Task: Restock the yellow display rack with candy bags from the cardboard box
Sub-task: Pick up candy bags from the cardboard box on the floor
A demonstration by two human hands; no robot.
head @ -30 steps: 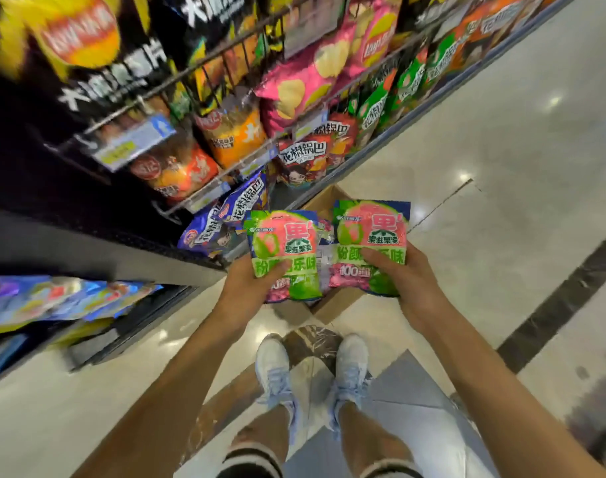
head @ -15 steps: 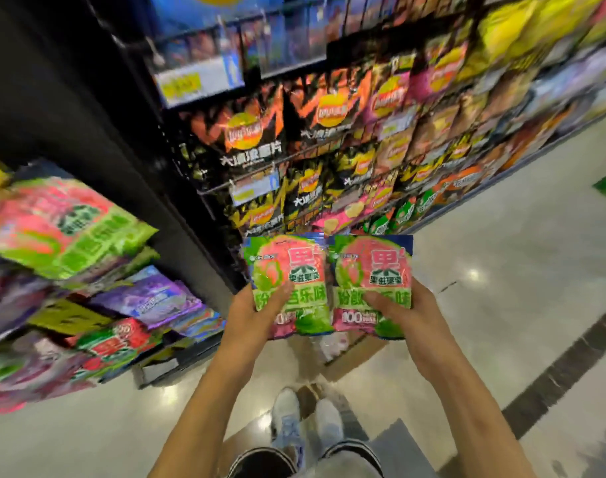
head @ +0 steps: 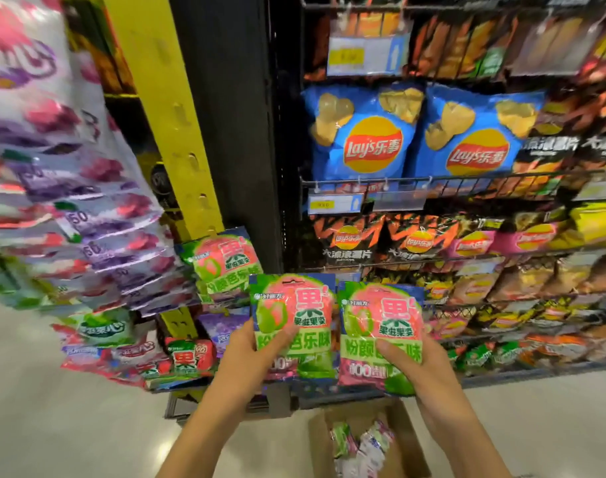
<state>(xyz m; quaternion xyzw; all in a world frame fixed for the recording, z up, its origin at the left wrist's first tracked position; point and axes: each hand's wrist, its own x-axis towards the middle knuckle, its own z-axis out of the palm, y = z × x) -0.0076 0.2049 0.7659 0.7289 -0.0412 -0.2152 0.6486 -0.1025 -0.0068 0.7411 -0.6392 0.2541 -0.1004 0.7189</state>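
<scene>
Pink-green candy bag (head: 294,315) upright in left hand (head: 249,357): thumb clamped across front lower half, fingers hidden behind, most of bag standing above grip. Second candy bag (head: 380,319) just right of it, side by side, pinched same way by right hand (head: 424,372). Yellow display rack (head: 170,108) far left, matching bag (head: 225,260) hanging on it. Cardboard box (head: 318,443) near, below right hand.
</scene>
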